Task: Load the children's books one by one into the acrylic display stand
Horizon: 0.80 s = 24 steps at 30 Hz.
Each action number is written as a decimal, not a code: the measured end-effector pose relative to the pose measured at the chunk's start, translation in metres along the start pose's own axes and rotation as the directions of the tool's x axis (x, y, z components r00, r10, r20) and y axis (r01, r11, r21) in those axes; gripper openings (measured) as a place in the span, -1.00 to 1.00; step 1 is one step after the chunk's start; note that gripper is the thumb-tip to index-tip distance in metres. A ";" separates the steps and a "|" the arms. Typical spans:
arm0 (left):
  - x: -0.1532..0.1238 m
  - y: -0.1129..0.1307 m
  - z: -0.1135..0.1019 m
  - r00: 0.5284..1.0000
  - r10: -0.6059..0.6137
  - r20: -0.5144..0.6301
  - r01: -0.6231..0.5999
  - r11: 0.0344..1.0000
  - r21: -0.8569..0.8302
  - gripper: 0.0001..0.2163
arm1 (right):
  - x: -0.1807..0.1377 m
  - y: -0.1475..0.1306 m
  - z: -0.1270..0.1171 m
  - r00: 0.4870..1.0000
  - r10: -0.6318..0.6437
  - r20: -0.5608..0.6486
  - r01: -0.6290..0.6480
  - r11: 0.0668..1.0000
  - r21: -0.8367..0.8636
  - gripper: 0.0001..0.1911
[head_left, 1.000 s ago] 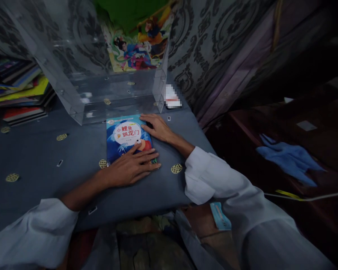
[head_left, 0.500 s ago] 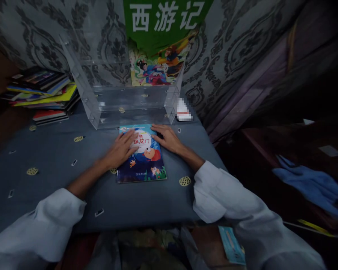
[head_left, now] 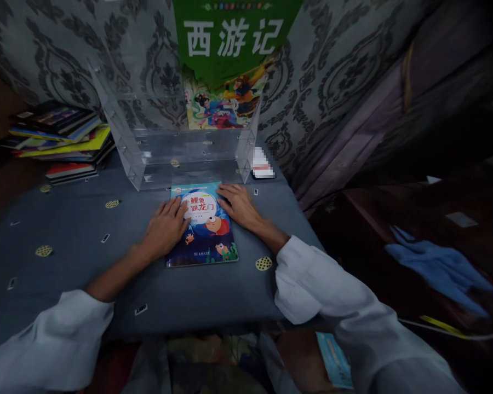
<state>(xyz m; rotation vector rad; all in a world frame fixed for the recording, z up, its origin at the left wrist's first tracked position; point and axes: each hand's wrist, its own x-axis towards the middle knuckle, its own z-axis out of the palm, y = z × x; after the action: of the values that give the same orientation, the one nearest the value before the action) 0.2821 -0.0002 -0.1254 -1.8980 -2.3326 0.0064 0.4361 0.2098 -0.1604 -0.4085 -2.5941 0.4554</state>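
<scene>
Two hands are lying flat on the book (head_left: 207,241), which is resting on the table (head_left: 66,257) at 6 o'clock of the clear rack (head_left: 189,164). I am seeing my left hand (head_left: 164,230) spread open, fingers pressing the cover's 9 o'clock edge. My right hand (head_left: 239,205) is open too, touching the 2 o'clock corner. Neither is gripping.

The book (head_left: 203,227) had a blue cover with a white circle, red lettering and an orange cartoon fish. The cloth (head_left: 66,257) was slate blue, dotted with gold discs. The wall (head_left: 332,71) bore a grey damask pattern. The upright book (head_left: 230,38) was green with white characters. The stand (head_left: 148,158) was clear. The sleeves (head_left: 312,279) were white, the rag (head_left: 435,268) blue, and the stack (head_left: 74,141) showed yellow and red edges.
</scene>
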 end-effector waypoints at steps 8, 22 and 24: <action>-0.001 0.001 -0.012 0.999 0.003 -0.038 -0.004 1.000 -0.026 -0.62 | -0.007 -0.036 -0.005 0.996 0.090 0.005 -0.089 0.989 -0.121 -0.73; -0.015 -0.013 -0.051 0.959 -0.219 0.178 0.214 0.976 0.048 -0.56 | -0.027 -0.089 0.007 0.993 -0.094 0.071 0.038 0.824 0.565 -0.66; -0.019 -0.006 -0.041 0.978 -0.164 0.128 0.161 0.986 0.031 -0.55 | -0.025 -0.085 0.012 0.995 -0.061 0.081 -0.006 0.761 0.649 -0.64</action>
<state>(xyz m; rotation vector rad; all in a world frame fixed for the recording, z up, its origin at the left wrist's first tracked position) 0.2843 -0.0230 -0.0866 -1.7413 -2.5560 0.1407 0.4344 0.1212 -0.1474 -0.0999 -2.3186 1.3386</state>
